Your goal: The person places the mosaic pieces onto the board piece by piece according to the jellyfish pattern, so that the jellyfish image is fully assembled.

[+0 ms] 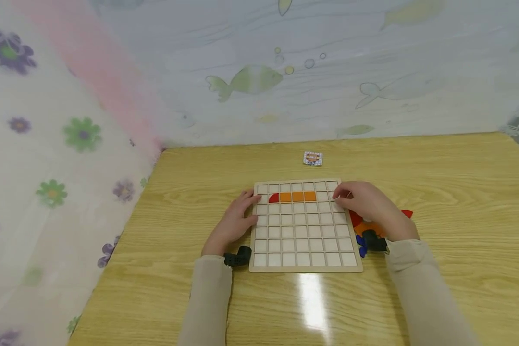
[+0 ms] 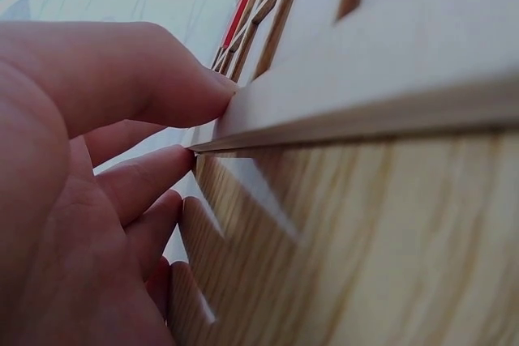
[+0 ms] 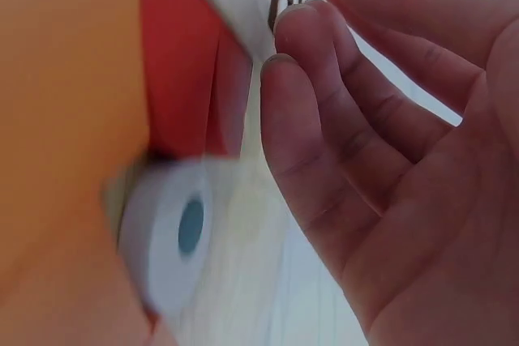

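Observation:
A wooden grid board [image 1: 307,269] lies in front of me. In its second row from the top sit a rounded red piece [image 1: 274,198] and three orange square tiles [image 1: 298,196] side by side. My left hand [image 1: 233,221] rests on the board's left edge; its thumb [image 2: 174,79] lies on the frame and other fingertips meet the side. At the upper right edge is my right hand [image 1: 365,202], fingers loosely bent, with nothing seen between them. Beneath that wrist lie loose red [image 1: 355,218], orange [image 1: 367,226] and blue pieces [image 1: 361,245], partly hidden.
Behind the board lies a small card [image 1: 313,158] with a coloured grid picture. A white disc with a dark centre [image 3: 162,232] is among the loose pieces. The wooden table [image 1: 199,168] meets a fish-patterned cloth [image 1: 328,105] at the back and a flowered one [image 1: 69,192] at left.

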Action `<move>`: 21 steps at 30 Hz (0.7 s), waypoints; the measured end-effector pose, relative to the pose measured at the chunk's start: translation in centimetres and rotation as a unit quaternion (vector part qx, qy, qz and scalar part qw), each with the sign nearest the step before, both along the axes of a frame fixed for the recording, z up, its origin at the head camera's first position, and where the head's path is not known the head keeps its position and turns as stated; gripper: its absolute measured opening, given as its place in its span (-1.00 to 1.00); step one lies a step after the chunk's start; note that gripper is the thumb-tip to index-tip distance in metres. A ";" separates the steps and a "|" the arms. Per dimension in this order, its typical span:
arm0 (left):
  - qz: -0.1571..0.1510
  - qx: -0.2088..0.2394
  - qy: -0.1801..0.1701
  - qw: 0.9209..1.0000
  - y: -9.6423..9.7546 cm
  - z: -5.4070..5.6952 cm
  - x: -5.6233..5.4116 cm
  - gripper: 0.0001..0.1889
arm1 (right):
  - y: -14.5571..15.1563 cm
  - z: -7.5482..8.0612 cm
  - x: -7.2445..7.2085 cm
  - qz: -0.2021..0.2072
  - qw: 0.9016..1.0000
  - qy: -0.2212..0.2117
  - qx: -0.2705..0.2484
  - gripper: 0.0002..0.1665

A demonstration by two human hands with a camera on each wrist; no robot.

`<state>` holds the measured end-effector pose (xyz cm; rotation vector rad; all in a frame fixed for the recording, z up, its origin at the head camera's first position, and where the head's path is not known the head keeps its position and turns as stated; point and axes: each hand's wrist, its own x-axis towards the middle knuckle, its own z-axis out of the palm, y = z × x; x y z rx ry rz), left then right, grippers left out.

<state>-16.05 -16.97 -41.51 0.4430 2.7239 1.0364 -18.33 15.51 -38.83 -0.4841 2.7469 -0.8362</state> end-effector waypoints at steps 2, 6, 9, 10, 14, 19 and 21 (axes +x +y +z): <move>0.001 -0.001 0.002 1.000 0.0 -0.1 0.0 -0.46 | 0.5 0.2 0.2 -0.001 1.000 -0.005 0.000 -0.86; -0.003 0.002 0.008 1.000 -0.1 -0.1 0.0 -0.47 | 1.3 0.4 0.5 -0.008 1.000 -0.017 0.004 -0.88; -0.004 0.003 0.008 1.000 -0.1 -0.2 0.0 -0.47 | 2.0 0.3 0.4 -0.009 0.999 -0.033 0.011 -0.82; -0.003 0.002 0.007 1.000 -0.1 -0.2 0.0 -0.47 | 2.2 0.2 0.4 -0.009 0.999 -0.043 0.012 -0.79; -0.004 0.003 0.004 1.000 -0.1 -0.2 0.1 -0.47 | 2.9 0.0 0.3 -0.006 0.997 -0.073 0.008 -0.73; -0.003 0.000 0.002 1.000 0.0 -0.2 0.0 -0.48 | 3.6 0.1 0.3 -0.012 0.996 -0.084 0.004 -0.69; -0.004 -0.001 0.003 1.000 0.0 -0.2 0.0 -0.48 | 3.8 0.2 0.3 -0.019 0.996 -0.082 0.007 -0.67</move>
